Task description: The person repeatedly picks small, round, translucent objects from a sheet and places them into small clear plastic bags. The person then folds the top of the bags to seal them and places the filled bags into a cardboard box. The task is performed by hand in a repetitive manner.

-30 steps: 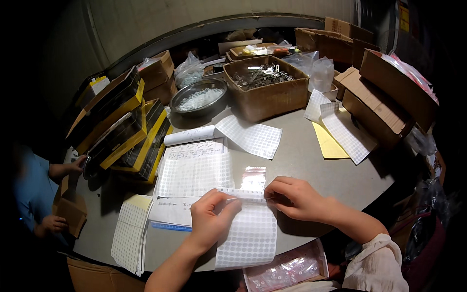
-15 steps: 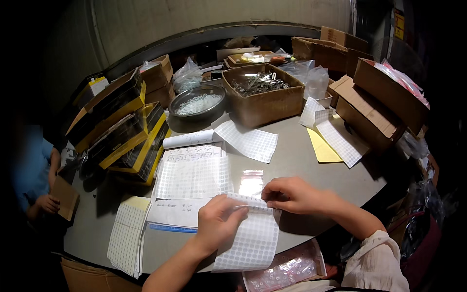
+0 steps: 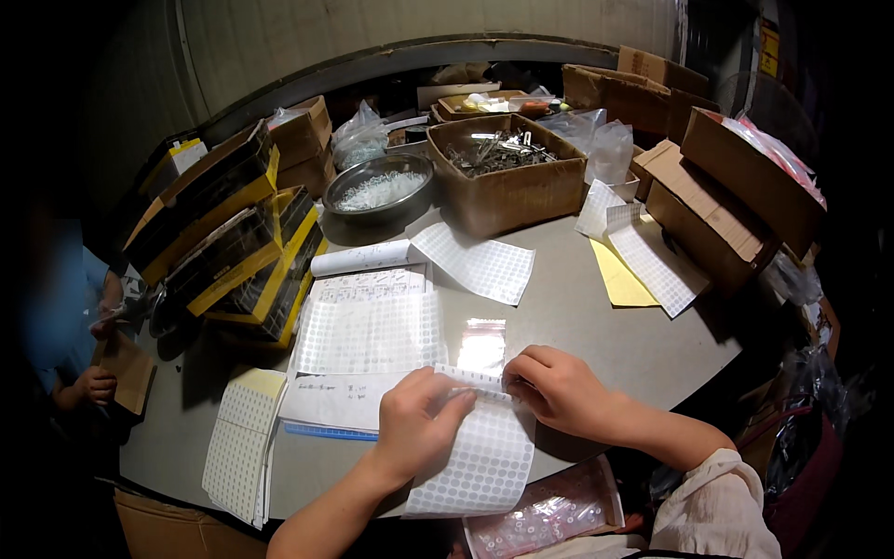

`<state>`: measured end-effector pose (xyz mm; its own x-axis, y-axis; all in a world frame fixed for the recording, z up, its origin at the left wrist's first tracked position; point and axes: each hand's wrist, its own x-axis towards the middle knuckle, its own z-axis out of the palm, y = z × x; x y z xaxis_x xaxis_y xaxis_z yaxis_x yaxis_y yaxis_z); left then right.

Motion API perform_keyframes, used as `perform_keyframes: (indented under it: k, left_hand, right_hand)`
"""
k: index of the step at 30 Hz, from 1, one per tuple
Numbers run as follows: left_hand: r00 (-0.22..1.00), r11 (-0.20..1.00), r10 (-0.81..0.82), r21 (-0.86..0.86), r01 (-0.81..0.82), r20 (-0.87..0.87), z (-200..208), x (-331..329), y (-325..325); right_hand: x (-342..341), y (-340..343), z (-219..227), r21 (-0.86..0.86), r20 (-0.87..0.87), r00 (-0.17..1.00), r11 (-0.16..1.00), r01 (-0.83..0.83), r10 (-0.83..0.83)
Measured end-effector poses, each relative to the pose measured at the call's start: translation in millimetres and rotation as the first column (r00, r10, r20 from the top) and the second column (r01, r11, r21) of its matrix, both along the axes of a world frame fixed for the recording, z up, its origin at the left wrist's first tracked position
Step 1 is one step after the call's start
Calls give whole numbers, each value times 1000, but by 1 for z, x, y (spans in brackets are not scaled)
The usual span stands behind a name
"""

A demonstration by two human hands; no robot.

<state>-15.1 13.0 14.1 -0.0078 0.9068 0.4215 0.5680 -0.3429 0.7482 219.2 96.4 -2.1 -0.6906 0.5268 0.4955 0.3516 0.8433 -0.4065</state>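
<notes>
A sheet of round grey-dotted stickers lies over the table's near edge, its far end bent over in a fold. My left hand pinches the sheet's left side at that fold, thumb on top. At the fold's right end, the fingers of my right hand are closed on the sheet; their tips are partly hidden. Just beyond the fold is a small shiny clear zip bag. Left of it, another dotted sheet covers part of an open notebook with handwriting.
A stack of sticker sheets lies at left, below black-and-yellow boxes. Farther back are a bowl of clear small pieces and a carton of metal parts. More cartons stand right. A co-worker's hand is at far left.
My right hand's fingers have shifted slightly at the fold, while my left hand keeps its pinch. At far left, the co-worker's other hand has come into sight above the brown box.
</notes>
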Motion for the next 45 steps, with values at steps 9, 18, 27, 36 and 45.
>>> perform_keyframes:
  k: [9, 18, 27, 36, 45]
  left_hand:
    - [1000, 999, 6, -48, -6, -1, -2, -3, 1]
    - [999, 997, 3, -75, 1, 53, 2, -4, -3]
    - [935, 895, -296, -284, 344, 198, 4, 1, -1]
    - [910, 925, -360, -53, 377, 207, -29, 4, 4]
    - [914, 904, -326, -203, 376, 241, -28, 5, 7]
  right_hand:
    - [0, -9, 1, 118, -4, 1000, 993, 11, -10]
    - [12, 5, 15, -199, -44, 996, 976, -86, 79]
    - [-48, 108, 34, -879, -107, 972, 437, -190, 207]
    - [-60, 115, 11, -918, -41, 996, 392, -68, 78]
    - [-62, 98, 14, -896, -179, 982, 401, -189, 61]
